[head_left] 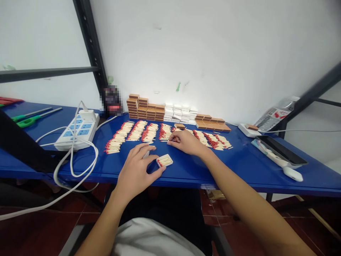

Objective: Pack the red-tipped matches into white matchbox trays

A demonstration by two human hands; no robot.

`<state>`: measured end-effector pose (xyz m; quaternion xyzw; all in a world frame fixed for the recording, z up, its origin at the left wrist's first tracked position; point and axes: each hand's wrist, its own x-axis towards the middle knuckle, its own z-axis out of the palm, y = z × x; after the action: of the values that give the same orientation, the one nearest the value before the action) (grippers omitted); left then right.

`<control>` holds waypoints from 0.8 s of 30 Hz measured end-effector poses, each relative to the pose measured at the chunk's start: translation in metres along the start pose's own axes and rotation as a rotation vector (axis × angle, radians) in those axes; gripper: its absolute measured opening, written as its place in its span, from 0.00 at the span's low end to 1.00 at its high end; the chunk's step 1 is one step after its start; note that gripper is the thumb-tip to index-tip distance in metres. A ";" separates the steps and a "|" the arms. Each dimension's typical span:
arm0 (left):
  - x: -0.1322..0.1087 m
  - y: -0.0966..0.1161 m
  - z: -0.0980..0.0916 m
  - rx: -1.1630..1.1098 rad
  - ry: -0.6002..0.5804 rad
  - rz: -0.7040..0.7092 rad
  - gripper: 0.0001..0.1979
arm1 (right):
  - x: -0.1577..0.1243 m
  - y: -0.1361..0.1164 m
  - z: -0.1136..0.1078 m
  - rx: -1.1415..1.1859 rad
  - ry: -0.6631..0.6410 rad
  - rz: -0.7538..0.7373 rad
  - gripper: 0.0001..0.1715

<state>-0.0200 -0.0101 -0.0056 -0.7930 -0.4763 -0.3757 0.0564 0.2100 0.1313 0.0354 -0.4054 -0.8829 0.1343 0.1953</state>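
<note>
My left hand point(137, 165) rests on the table, thumb and forefinger closed about the left end of a small white matchbox tray point(169, 164). Inside the tray lie red-headed matches point(164, 160). Something pale, partly hidden, shows beneath the other fingers of that hand. Farther forward, my right hand point(185, 141) pinches at a match by the pile of loose matches point(165, 131); its fingertips partly hide how many it holds. A brown matchbox piece point(179, 126) lies just beyond the right hand. More match piles point(117, 138) fan out on both sides.
Along the wall stand stacked brown matchbox sleeves point(146, 110) and white trays point(179, 113). A power strip point(77, 131) with looping white cables sits left, beyond it green-handled tools point(29, 121). On the right are a plastic bottle point(278, 113) and a black tray point(282, 149).
</note>
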 end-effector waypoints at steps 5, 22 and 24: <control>0.000 -0.001 0.000 -0.007 0.001 0.003 0.09 | 0.007 0.004 0.008 -0.005 0.008 0.024 0.08; -0.001 -0.002 0.000 -0.007 -0.001 0.006 0.10 | 0.003 0.004 0.003 0.056 -0.081 -0.088 0.10; -0.001 -0.002 0.000 -0.012 0.002 0.005 0.10 | 0.003 0.005 0.004 0.061 -0.062 -0.095 0.10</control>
<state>-0.0212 -0.0096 -0.0067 -0.7942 -0.4721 -0.3790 0.0530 0.2095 0.1367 0.0304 -0.3527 -0.9022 0.1642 0.1862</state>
